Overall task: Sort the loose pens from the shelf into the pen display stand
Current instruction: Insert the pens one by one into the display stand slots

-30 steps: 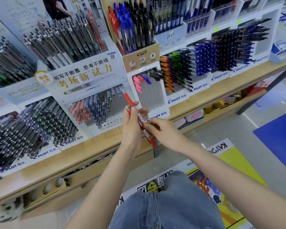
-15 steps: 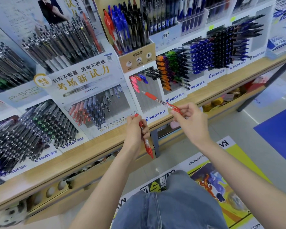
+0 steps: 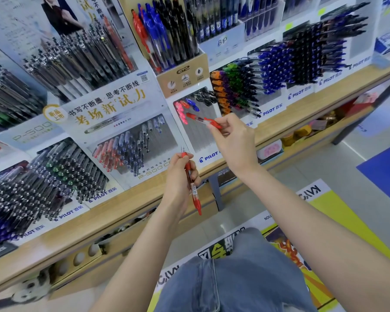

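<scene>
My right hand (image 3: 233, 140) pinches a red pen (image 3: 199, 119) by its clip end, its tip pointing up-left into the white Pilot display stand (image 3: 206, 137), just below the few pink, red, blue and black pens at the stand's top. Lower and to the left, my left hand (image 3: 178, 176) grips a second red pen (image 3: 193, 188) upright, tip up, clicker end hanging below the fist, in front of the wooden shelf edge (image 3: 131, 206).
Full pen displays flank the stand: a P-500 rack (image 3: 126, 149) to its left, orange, green and blue pens (image 3: 239, 88) to its right, a G2 box (image 3: 182, 73) above. Below the shelf are cubbies, the floor and a yellow poster (image 3: 347, 224). My denim-clad knee (image 3: 234, 278) is at the bottom.
My right hand has carried its red pen up and left, from just off the stand's lower part to the slots near the stand's top. My left hand with the other pen has hardly moved.
</scene>
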The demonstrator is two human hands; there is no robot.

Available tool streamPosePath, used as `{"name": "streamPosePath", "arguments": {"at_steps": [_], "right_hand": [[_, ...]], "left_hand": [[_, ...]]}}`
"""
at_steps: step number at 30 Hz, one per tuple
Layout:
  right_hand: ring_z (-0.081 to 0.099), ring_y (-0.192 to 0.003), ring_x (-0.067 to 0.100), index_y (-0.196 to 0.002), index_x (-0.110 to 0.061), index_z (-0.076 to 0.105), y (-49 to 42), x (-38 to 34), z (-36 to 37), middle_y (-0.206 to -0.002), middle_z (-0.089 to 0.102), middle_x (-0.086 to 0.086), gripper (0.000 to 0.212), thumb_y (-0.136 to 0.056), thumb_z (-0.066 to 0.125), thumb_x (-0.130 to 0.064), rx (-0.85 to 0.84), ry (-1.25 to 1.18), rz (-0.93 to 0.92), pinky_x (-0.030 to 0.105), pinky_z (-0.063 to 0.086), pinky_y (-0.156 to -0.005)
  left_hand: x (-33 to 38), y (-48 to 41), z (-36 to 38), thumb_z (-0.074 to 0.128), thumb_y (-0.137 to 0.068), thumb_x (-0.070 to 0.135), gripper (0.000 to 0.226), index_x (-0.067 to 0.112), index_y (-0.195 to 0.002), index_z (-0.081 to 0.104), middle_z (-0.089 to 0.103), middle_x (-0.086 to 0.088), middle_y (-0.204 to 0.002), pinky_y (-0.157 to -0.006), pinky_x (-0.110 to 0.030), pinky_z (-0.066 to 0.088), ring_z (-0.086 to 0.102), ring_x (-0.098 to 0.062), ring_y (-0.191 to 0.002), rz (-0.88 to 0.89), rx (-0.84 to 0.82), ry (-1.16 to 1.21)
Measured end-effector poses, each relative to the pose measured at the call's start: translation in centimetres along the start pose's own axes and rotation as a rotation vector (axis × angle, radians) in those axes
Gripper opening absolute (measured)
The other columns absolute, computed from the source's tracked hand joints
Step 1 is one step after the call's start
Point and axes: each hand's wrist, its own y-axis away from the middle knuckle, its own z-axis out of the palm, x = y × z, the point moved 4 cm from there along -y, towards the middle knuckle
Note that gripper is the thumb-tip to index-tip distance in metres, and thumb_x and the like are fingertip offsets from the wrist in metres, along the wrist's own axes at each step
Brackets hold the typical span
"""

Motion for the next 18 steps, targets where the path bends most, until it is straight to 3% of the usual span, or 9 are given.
{"name": "streamPosePath", "arguments": {"at_steps": [7,18], "right_hand": [[0.060,-0.064,0.014,-0.086,-0.004,0.060,-1.3,-1.2,1.1,-0.076,0.064,0.004,0.014,-0.087,0.065,-0.017,0.025,0.029,-0.143,0.033,0.054,-0.056],[0.059,-0.062,0.017,-0.087,-0.003,0.059,-1.1,-0.4,1.0,-0.074,0.063,0.004,0.014,-0.088,0.063,-0.017,-0.125,0.145,-0.233,0.036,0.053,-0.054]], "left_hand": [[0.7,-0.2,-0.4,0.030,-0.098,0.006,0.021,0.011,-0.086,0.047,0.041,-0.001,-0.064,-0.039,-0.019,0.033,0.034,-0.009,-0.044,0.048,0.009,-0.040],[1.1,-0.5,-0.6,0.031,-0.098,0.007,0.021,0.011,-0.086,0.048,0.043,-0.002,-0.063,-0.041,-0.020,0.036,0.036,-0.009,-0.044,0.052,0.024,-0.067]]}}
